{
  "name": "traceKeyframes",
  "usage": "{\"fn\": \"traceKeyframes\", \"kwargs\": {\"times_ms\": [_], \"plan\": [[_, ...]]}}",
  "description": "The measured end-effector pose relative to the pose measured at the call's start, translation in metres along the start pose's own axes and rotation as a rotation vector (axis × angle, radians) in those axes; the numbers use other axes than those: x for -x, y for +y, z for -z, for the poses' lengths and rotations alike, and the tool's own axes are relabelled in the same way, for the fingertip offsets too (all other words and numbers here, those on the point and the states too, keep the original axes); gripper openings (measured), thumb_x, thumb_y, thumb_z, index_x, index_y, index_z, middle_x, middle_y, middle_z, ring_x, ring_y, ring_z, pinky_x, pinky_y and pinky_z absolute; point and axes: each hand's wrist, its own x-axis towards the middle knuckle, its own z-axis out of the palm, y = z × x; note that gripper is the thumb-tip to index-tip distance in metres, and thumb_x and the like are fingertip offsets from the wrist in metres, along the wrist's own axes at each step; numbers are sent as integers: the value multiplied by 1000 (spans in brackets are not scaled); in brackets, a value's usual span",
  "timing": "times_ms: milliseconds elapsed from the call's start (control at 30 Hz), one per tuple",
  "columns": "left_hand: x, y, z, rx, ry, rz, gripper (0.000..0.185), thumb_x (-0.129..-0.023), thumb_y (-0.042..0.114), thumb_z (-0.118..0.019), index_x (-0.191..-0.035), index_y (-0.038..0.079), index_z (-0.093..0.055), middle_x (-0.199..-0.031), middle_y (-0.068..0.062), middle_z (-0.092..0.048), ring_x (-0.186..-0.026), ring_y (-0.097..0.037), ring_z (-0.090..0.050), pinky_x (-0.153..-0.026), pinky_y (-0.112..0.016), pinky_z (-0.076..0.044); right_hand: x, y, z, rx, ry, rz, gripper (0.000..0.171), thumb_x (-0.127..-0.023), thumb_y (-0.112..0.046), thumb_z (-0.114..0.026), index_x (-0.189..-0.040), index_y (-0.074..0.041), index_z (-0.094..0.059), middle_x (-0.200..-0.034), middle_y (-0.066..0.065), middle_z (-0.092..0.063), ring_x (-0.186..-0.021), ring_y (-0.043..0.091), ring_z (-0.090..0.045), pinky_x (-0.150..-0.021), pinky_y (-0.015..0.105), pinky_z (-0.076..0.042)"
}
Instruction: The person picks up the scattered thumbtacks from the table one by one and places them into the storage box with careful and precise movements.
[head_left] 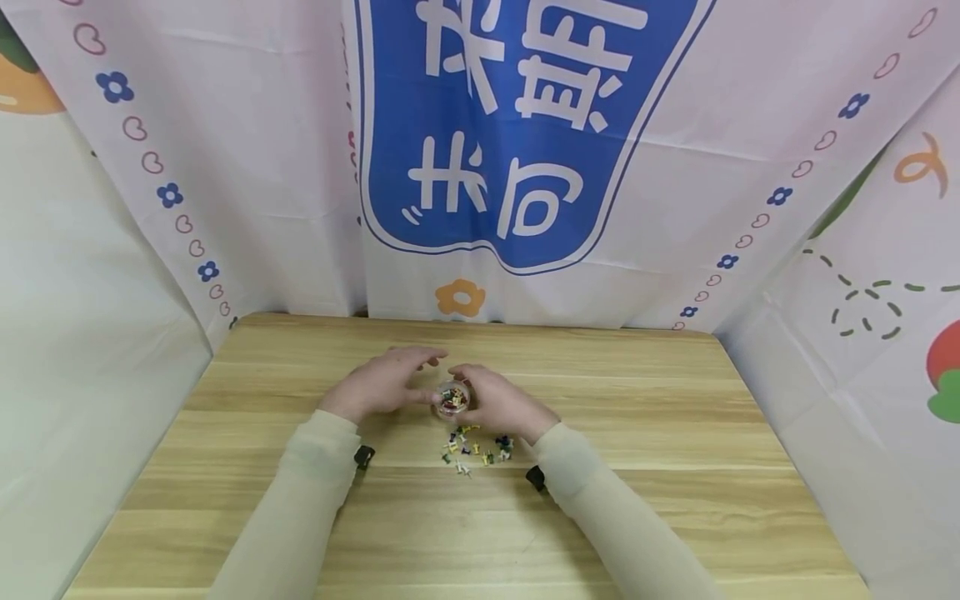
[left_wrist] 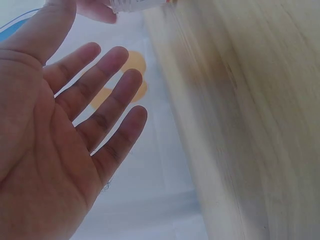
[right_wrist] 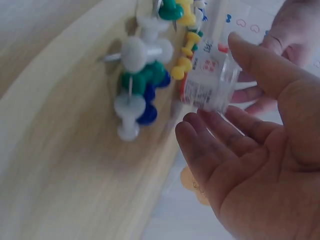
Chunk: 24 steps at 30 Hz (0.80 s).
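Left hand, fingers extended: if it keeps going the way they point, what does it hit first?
Most likely the small clear plastic container holding coloured push pins, held by the right hand. The left hand is open, fingers aimed toward it; depth is unclear, so it might pass just above.

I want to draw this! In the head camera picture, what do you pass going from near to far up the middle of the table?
Loose pushpins → small jar held by the right hand → bare table → blue banner.
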Motion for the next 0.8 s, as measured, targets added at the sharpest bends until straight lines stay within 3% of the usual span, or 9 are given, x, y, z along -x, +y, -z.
{"fn": "traceKeyframes", "kwargs": {"times_ms": [200, 333, 800], "plan": [[0, 0, 0, -7, 14, -16, 76, -109, 36, -86, -173, 9, -54, -167, -18, -69, -159, -45, -62, -139, -74, -39, -5, -2, -4, 15, 10, -19, 67, -103, -19, -93, -160, -1, -64, -152, 17, -75, -137, 35, -75, -123, 52, -63], [0, 0, -1, -11, 18, -11, 72, -110, 37, -85, -170, 9, -57, -168, -17, -68, -160, -44, -61, -141, -73, -37, -3, 2, 2, -25, 32, -40, 67, -103, -19, -93, -160, 0, -65, -150, 17, -77, -131, 34, -78, -117, 50, -67], [-2, 0, -4, -8, 10, 5, 65, -111, 36, -83, -167, 10, -60, -168, -14, -68, -160, -42, -62, -143, -69, -37, 32, 38, 36, -62, 157, -130, 70, -100, -18, -95, -161, 0, -65, -155, 21, -73, -140, 42, -75, -122, 58, -63]]}}
